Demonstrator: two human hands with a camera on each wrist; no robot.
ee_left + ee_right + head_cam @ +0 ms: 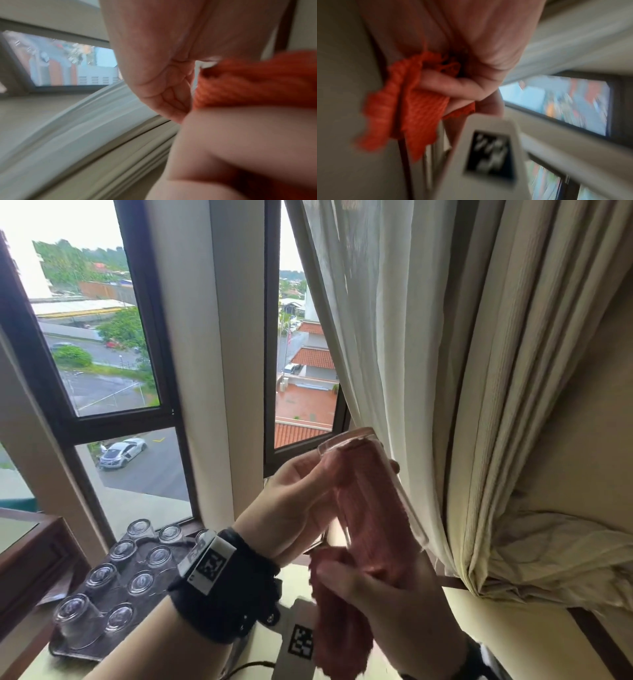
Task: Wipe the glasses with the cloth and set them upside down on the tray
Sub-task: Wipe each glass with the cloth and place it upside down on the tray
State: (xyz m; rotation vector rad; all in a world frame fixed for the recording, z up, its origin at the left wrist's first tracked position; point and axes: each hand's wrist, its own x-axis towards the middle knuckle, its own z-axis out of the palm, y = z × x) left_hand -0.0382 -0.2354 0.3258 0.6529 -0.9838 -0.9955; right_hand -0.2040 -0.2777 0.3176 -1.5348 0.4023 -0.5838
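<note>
Nearest, the right hand (373, 604) grips a fuzzy red-pink cloth (346, 628) stuffed up into a tall clear drinking glass (373, 491), which the left hand (301, 508) clasps base-up, apparently to wipe inside, above the dark tray (65, 648) of upturned glasses (113, 580).

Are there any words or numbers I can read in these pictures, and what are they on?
No words or numbers can be read anywhere.
Left wrist tag: only a black-and-white square code pattern, no letters.
Right wrist tag: another square code pattern, no letters; blurred in the right wrist view.
Glass, cloth, upside-down glasses on the tray: no print visible.
Cars and buildings outside the window: too small to read.
</note>
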